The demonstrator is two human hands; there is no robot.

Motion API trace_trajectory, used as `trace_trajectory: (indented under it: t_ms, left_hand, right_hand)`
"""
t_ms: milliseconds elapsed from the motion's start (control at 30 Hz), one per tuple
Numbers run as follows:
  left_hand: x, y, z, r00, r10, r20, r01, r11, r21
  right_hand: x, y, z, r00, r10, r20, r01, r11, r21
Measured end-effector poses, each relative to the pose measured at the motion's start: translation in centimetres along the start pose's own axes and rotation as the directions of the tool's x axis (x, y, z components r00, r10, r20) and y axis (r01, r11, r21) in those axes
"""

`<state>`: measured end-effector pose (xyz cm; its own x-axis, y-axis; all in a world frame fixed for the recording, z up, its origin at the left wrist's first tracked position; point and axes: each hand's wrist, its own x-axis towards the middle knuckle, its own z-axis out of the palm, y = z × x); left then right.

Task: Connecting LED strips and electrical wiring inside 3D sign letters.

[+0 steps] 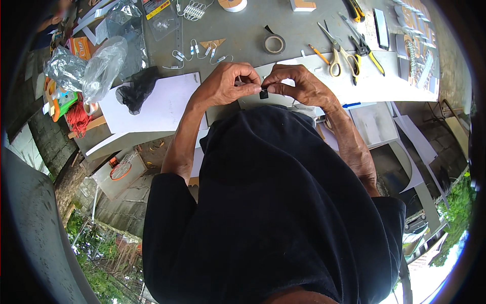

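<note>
My left hand [229, 85] and my right hand [302, 87] meet fingertip to fingertip over the near edge of the worktable, just beyond my dark shirt. A small black square piece [264, 95], perhaps tape, hangs at the right hand's pinched thumb and forefinger. The left thumb and forefinger are closed right beside it; what lies between them is too small to make out. Past the hands lies a roll of black tape [274, 44]. Small white light modules on thin wires [195, 48] are scattered to its left, near a brown triangular scrap [212, 43].
Scissors [335, 57], an orange pencil [319, 53], yellow-handled pliers [375, 63] and a phone [381, 29] lie at the right. A utility knife [357, 11] is farther back. At left are a white sheet [162, 104], a black plastic bag [135, 91], clear plastic [105, 67] and red cord [77, 119].
</note>
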<state>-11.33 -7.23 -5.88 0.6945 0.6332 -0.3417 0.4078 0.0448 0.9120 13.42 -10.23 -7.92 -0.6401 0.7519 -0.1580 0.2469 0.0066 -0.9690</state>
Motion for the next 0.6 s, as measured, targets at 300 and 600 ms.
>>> trace_trajectory:
  t_ms: [300, 600]
  left_hand:
    - [-0.4, -0.9, 1.4, 0.992, 0.041, -0.116, -0.071, 0.960, -0.271]
    - [-0.5, -0.7, 2.3, 0.972, -0.112, -0.206, 0.047, 0.953, -0.298]
  right_hand:
    - [-0.9, -0.4, 0.0, 0.987, 0.130, -0.090, -0.096, 0.946, 0.310]
    - [-0.8, -0.5, 0.4, 0.988, 0.123, -0.095, -0.086, 0.941, 0.326]
